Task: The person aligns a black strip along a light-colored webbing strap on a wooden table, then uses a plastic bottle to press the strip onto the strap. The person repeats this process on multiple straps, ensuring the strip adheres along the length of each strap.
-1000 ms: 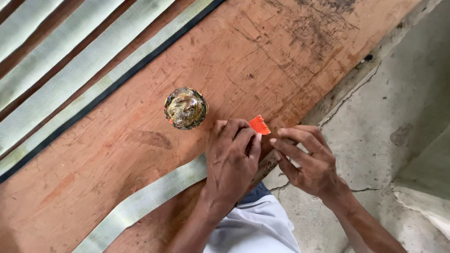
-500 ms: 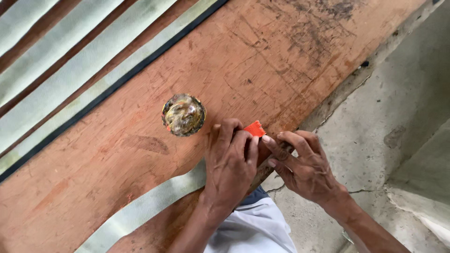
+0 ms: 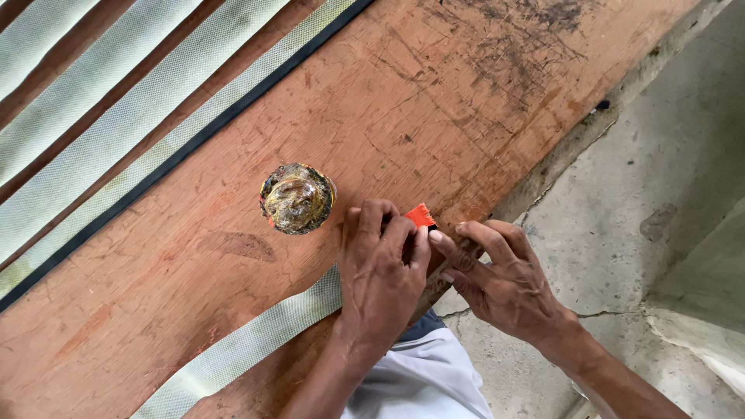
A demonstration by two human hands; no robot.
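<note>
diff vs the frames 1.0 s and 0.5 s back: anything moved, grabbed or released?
Little changed. The right hand closed in on the left hand, so its fingertips now meet the left hand's at the small orange piece; less of that piece shows. Nothing was grabbed or released. The left hand stays pressed on the pale mesh strip at the wooden board's edge, and the glue-caked round can has not moved.

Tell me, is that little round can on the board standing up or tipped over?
Standing up. The round can shows its circular top to the camera, sitting on the wooden board just beside the left hand.
</note>
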